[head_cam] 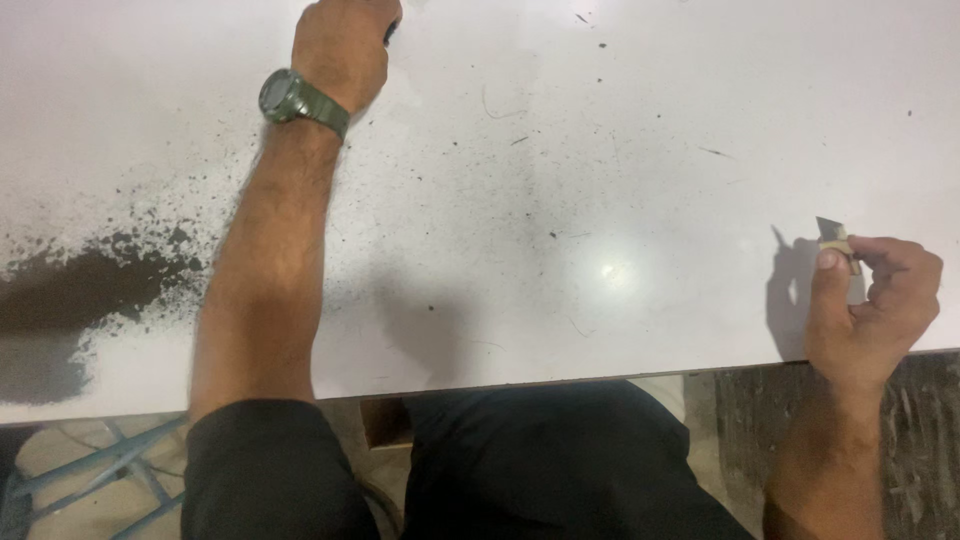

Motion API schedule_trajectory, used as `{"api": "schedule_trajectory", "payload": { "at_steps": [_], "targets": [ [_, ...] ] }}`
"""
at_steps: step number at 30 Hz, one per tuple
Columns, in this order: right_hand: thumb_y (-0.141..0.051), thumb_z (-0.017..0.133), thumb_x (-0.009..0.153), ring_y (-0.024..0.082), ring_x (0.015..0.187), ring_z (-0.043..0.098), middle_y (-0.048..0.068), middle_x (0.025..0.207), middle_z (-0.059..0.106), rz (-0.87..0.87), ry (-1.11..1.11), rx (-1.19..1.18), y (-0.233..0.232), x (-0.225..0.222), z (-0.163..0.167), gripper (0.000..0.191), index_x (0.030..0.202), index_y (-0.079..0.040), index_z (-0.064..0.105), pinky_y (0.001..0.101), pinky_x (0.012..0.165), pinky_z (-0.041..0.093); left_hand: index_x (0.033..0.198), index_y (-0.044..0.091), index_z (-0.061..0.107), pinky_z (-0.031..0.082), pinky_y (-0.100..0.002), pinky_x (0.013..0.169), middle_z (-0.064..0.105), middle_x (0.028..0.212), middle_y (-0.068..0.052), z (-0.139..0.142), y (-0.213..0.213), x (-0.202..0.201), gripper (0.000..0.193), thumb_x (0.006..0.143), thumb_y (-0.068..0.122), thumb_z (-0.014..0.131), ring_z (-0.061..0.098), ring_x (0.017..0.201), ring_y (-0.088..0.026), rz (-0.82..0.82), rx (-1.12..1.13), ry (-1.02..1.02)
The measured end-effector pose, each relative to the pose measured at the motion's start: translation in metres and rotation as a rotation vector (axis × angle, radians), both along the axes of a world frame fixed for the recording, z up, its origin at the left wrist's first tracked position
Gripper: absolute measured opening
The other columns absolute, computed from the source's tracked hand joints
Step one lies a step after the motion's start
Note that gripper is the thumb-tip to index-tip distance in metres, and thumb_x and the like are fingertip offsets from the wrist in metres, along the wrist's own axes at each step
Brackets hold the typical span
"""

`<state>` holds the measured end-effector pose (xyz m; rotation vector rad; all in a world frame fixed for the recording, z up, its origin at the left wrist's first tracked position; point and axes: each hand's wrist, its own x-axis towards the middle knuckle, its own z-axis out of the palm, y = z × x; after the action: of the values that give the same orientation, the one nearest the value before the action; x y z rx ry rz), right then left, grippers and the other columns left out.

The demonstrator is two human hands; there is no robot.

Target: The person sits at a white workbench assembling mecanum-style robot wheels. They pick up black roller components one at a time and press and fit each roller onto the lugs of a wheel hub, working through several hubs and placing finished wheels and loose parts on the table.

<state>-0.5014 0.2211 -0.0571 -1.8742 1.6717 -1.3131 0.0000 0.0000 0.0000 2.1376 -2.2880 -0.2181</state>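
Pinched between my right hand's [868, 300] thumb and fingers at right of frame, the small grey metal blade [832, 234] could nick me if it slips, while my left hand [345, 45], fisted at upper left, grips something dark I cannot identify on the white table [600, 150].

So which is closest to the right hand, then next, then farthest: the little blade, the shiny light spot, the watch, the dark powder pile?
1. Little blade, pinched in the right hand.
2. Shiny light spot, mid-table.
3. Watch, on the left wrist, far side.
4. Dark powder pile, left edge.
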Motion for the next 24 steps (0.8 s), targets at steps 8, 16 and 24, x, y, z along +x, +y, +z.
{"api": "schedule_trajectory", "payload": {
  "at_steps": [8,16,24],
  "targets": [
    [-0.017,0.070,0.086,0.031,0.126,0.057,0.013,0.116,0.063,0.350,0.325,-0.012,0.028,0.082,0.001,0.025,0.111,-0.009,0.071,0.0596,0.123,0.034,0.119,0.024,0.074,0.047,-0.042,0.099,0.068,0.110,-0.003,-0.031,0.166,-0.090,0.029,0.090,0.026,0.080,0.060,0.103,-0.021,-0.578,-0.003,0.542],
    [-0.029,0.088,0.077,0.031,0.119,0.054,0.010,0.111,0.059,0.442,0.396,0.035,0.044,0.159,0.029,0.044,0.110,-0.005,0.072,0.0645,0.118,0.030,0.134,0.009,0.065,0.039,-0.055,0.120,0.062,0.109,-0.003,-0.029,0.258,-0.124,0.046,0.089,0.011,0.076,0.061,0.108,-0.023,-0.627,-0.200,0.530],
    [-0.027,0.090,0.071,0.030,0.114,0.054,0.009,0.105,0.059,0.306,0.472,0.048,0.055,0.167,0.024,0.042,0.105,-0.009,0.073,0.0678,0.121,0.024,0.123,0.008,0.064,0.038,-0.056,0.119,0.061,0.137,-0.011,-0.041,0.287,-0.125,0.034,0.093,0.014,0.079,0.055,0.132,-0.029,-0.558,-0.527,0.471]
  ]
}}
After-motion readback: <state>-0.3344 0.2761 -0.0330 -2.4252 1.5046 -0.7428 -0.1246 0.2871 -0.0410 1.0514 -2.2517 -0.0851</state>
